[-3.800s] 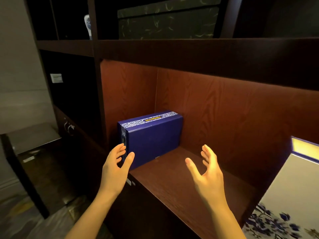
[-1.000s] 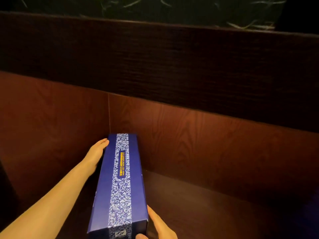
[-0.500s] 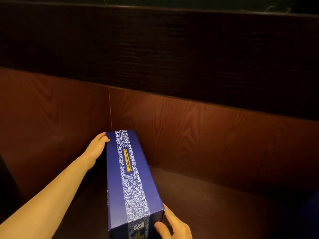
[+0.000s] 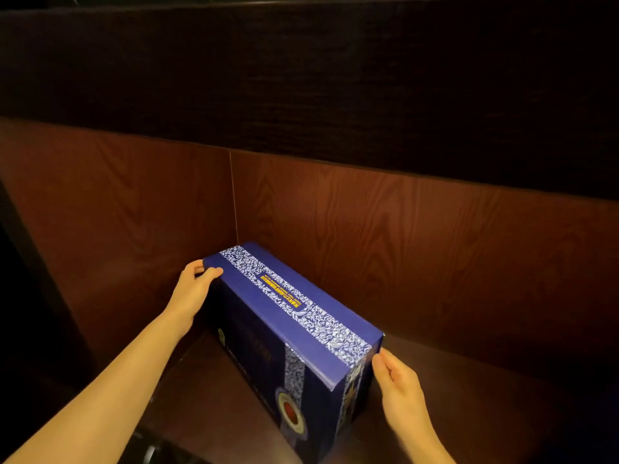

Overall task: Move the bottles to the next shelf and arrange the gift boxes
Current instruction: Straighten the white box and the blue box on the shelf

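While left hand (image 4: 192, 291) and right hand (image 4: 400, 393) grip, the box (image 4: 294, 313) sits.

— Any lettering legible?
— Only a line of yellow print (image 4: 280, 293) on the white-patterned band (image 4: 323, 322) atop the dark blue cardboard gift box (image 4: 264, 304); too small to read. Its round red seal (image 4: 290, 412) likewise.

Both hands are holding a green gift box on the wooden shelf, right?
No, the gift box is blue, not green. The head view shows the left hand and right hand holding its ends on the wooden shelf.
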The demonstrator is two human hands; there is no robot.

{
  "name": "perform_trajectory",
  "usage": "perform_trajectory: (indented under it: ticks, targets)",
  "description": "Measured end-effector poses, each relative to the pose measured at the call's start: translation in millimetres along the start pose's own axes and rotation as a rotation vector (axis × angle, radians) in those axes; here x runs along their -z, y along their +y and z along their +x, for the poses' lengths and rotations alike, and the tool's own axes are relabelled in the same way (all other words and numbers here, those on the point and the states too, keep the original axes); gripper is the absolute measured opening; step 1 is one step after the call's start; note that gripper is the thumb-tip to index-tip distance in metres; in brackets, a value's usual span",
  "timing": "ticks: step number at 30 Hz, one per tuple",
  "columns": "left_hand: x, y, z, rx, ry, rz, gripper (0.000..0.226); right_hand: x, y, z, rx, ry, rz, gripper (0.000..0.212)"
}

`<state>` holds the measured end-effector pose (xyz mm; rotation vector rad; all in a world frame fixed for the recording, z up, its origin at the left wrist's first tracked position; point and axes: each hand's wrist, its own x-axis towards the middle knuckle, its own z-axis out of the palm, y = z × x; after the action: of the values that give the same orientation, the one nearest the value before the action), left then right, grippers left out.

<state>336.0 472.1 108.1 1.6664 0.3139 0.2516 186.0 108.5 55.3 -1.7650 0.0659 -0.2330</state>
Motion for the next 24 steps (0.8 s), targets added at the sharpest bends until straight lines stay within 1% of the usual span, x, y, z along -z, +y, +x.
perform_trajectory:
  ticks: [5,9,12,16,24]
  targets:
    - [0.7,-8.5,-19.9,0.019,0.048,-0.039,0.069,11.6,5.5,24.9,0.013,0.045,0.004,0.041]
    - [-0.5,-11.4,-35.5,0.021,0.095,-0.041,0.072,18.7,14.2,45.7,-0.020,0.045,-0.008,0.025]
    - [-1.3,-12.2,-47.7,0.019,0.146,-0.040,0.075,21.7,18.2,58.6,-0.022,0.023,-0.016,0.022]
    - [-0.9,-15.8,-62.3,0.005,0.212,-0.069,0.073,23.1,23.5,72.6,-0.002,-0.005,-0.033,0.022]
    - [0.6,-16.6,-82.3,-0.003,0.279,-0.076,0.069,20.5,26.3,92.6,-0.014,-0.042,-0.035,0.027]
